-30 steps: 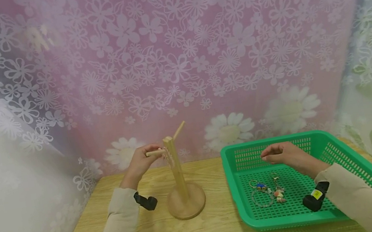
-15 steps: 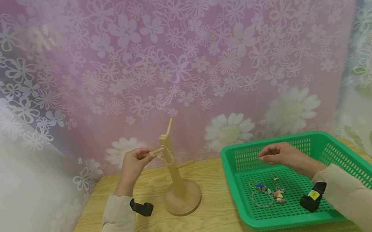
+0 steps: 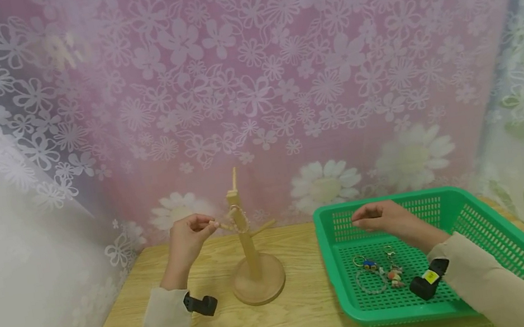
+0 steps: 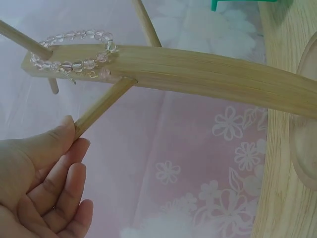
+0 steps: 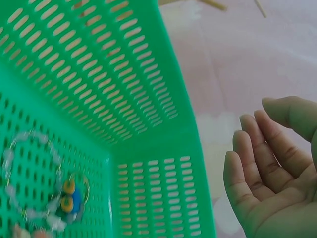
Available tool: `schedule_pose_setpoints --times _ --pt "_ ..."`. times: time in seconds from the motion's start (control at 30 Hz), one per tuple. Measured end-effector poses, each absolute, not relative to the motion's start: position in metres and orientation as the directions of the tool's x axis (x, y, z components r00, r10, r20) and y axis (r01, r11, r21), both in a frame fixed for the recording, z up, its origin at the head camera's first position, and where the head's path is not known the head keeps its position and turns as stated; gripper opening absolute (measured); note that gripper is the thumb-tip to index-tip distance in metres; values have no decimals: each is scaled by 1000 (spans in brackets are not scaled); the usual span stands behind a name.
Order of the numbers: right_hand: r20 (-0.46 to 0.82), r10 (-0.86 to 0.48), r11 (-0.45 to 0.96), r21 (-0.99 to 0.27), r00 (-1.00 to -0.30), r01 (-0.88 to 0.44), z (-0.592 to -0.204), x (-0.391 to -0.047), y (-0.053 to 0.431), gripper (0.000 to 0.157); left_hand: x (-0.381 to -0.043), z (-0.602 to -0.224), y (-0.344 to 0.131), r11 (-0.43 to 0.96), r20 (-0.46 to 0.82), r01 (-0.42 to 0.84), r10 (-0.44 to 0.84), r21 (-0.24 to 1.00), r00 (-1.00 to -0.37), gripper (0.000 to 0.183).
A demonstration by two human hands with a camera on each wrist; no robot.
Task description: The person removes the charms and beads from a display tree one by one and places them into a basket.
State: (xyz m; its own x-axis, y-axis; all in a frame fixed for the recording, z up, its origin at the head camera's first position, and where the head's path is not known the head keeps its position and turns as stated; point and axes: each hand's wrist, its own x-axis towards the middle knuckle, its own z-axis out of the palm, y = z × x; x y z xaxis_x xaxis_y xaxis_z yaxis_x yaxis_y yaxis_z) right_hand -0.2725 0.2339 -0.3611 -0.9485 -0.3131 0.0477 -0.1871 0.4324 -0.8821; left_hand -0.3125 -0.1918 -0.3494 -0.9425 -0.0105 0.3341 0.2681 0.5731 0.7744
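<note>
A wooden peg stand (image 3: 250, 255) with a round base stands left of the basket. My left hand (image 3: 191, 239) pinches the end of one of its pegs (image 4: 101, 106) between thumb and fingers. From another peg near the top of the post hangs a bracelet (image 4: 74, 64) of clear and pink beads. Over the green basket (image 3: 334, 288), my right hand (image 3: 382, 219) hovers with loosely bent fingers (image 5: 270, 173) and nothing in it. Inside the basket lie a clear bead bracelet (image 3: 371, 283), a blue-figured keychain (image 3: 370, 265) and a keychain with a small pinkish figure (image 3: 395, 278).
The wood-grain table (image 3: 300, 316) carries the stand and the basket. A floral curtain (image 3: 253, 102) closes off the back, with pale floral cloth at both sides. Other pegs (image 3: 263, 227) jut from the post in different directions.
My left hand has come away from the bracelet and taken hold of a peg end. The stand has turned, its pegs pointing differently. My right hand has drifted slightly left.
</note>
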Motion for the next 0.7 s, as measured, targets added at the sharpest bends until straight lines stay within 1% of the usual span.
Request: schedule_pose_setpoints --times 0.17,0.37,0.57,0.7 --pt "68 -329 410 -888 -942 -208 -356 -270 220 36 -306 -350 -189 602 356 273 -20 750 -934 19" --pt "108 -383 363 -895 -917 -257 -351 -268 201 37 -304 -352 -189 591 356 278 -16 757 -934 15" --pt "146 -364 355 -891 -920 -282 -350 -267 181 38 -300 -350 -188 558 362 310 18 770 -932 11" --pt "194 -334 381 -867 -922 -320 -350 -267 166 31 -297 -349 -188 525 359 333 54 783 -932 10"
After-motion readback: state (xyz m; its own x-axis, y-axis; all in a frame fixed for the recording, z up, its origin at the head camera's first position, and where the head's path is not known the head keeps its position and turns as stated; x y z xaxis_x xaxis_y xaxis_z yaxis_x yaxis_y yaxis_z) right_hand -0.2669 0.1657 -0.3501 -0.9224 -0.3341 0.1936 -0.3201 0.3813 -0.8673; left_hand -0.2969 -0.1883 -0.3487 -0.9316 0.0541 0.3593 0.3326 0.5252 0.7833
